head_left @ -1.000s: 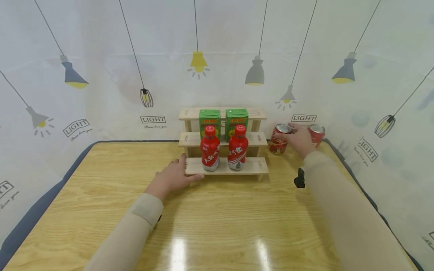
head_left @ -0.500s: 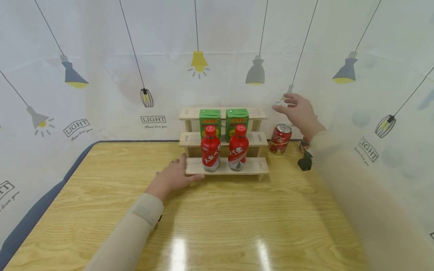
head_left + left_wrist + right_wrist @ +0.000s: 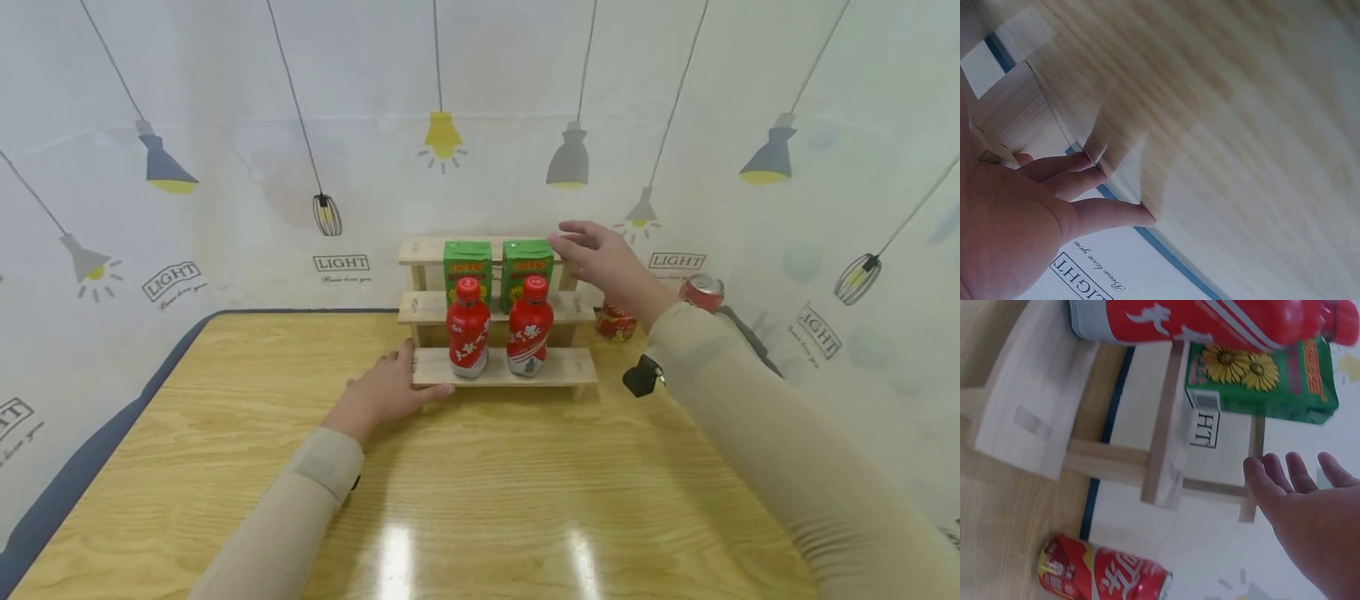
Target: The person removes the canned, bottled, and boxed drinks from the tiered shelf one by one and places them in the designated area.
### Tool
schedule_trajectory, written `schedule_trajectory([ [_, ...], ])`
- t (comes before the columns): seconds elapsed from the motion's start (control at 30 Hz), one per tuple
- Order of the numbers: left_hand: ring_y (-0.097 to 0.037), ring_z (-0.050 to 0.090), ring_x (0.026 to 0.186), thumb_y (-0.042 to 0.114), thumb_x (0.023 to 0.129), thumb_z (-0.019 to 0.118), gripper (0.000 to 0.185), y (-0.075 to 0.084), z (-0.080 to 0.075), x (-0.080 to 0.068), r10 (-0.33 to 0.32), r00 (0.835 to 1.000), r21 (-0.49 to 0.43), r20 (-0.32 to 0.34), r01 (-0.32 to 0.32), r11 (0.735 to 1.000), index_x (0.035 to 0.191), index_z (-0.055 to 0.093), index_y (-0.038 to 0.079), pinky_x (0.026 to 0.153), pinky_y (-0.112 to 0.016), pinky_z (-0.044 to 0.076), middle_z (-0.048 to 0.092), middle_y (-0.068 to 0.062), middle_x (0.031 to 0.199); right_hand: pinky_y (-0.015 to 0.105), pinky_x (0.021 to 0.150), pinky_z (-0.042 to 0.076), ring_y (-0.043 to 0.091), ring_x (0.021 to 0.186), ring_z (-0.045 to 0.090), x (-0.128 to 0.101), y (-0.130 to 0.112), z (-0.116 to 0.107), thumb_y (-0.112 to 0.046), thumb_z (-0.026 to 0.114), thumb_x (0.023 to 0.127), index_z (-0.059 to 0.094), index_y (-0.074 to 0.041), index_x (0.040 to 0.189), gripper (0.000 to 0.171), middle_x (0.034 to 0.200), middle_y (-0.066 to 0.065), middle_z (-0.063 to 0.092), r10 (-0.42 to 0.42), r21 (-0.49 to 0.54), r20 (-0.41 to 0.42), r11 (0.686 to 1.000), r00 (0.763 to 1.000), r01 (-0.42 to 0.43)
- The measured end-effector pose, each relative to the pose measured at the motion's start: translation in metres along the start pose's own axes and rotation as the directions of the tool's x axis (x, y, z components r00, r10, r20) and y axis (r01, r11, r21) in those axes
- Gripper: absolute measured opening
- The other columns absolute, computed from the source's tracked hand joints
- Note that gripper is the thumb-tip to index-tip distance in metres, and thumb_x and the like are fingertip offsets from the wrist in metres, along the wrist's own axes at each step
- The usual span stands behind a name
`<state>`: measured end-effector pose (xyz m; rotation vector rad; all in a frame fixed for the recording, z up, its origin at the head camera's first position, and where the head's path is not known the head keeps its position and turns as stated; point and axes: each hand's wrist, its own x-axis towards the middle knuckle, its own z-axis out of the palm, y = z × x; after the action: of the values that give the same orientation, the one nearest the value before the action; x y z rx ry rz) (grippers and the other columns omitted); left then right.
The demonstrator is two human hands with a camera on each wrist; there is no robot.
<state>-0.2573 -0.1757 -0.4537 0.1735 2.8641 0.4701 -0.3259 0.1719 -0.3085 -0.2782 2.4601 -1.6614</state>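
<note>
My left hand (image 3: 381, 390) rests at the left end of the lowest step of a wooden three-step rack (image 3: 573, 367), its thumb along the front edge. In the left wrist view its fingertips reach down to the table. My right hand (image 3: 600, 258) is raised at the rack's right end, beside the right green drink carton (image 3: 527, 258), fingers loosely bent and holding nothing. Another green carton (image 3: 467, 258) stands beside that one on the middle step. Two red bottles (image 3: 468, 333) with red caps stand upright on the lowest step. The top step (image 3: 420, 250) shows behind the cartons.
A red soda can (image 3: 615, 323) stands on the table just right of the rack, partly behind my right wrist. Farther right is a second can (image 3: 702, 292), mostly hidden by my sleeve. A white lamp-print cloth (image 3: 262, 125) hangs behind the wooden table (image 3: 525, 483).
My right hand has let go of the left soda can, risen, and moved left to the right carton and upper rack. My left hand stays in place.
</note>
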Motion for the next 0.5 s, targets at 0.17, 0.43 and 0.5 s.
schedule_trajectory([
  [0.17, -0.047, 0.037, 0.157, 0.101, 0.078, 0.046, 0.137, 0.001, 0.0, 0.0, 0.005, 1.0, -0.002, 0.001, -0.005, 1.0, 0.172, 0.006, 0.011, 0.113, -0.09, 0.026, 0.031, -0.024, 0.173, 0.05, 0.127, 0.043, 0.031, 0.156, 0.045, 0.003, 0.003, 0.016, -0.054, 0.063, 0.104, 0.036, -0.017, 0.166, 0.077, 0.172, 0.012, 0.039, 0.031, 0.023, -0.007, 0.999, 1.0, -0.031],
  [0.43, -0.046, 0.035, 0.159, 0.098, 0.08, 0.05, 0.134, 0.003, -0.002, -0.002, -0.004, 1.0, -0.025, -0.001, 0.004, 1.0, 0.173, 0.006, 0.012, 0.114, -0.09, 0.024, 0.03, -0.024, 0.174, 0.051, 0.125, 0.045, 0.032, 0.154, 0.047, 0.007, 0.01, 0.03, -0.059, 0.065, 0.101, 0.029, -0.016, 0.169, 0.088, 0.173, 0.015, 0.036, 0.077, 0.039, -0.003, 0.996, 0.997, -0.077],
  [0.5, -0.047, 0.036, 0.158, 0.098, 0.081, 0.05, 0.133, 0.003, -0.002, -0.002, 0.0, 1.0, -0.026, -0.001, 0.0, 1.0, 0.173, 0.006, 0.012, 0.114, -0.089, 0.025, 0.03, -0.024, 0.173, 0.051, 0.125, 0.045, 0.031, 0.153, 0.048, 0.008, 0.013, 0.032, -0.06, 0.065, 0.101, 0.029, -0.016, 0.169, 0.089, 0.171, 0.014, 0.038, 0.085, 0.058, -0.001, 0.995, 0.996, -0.085],
])
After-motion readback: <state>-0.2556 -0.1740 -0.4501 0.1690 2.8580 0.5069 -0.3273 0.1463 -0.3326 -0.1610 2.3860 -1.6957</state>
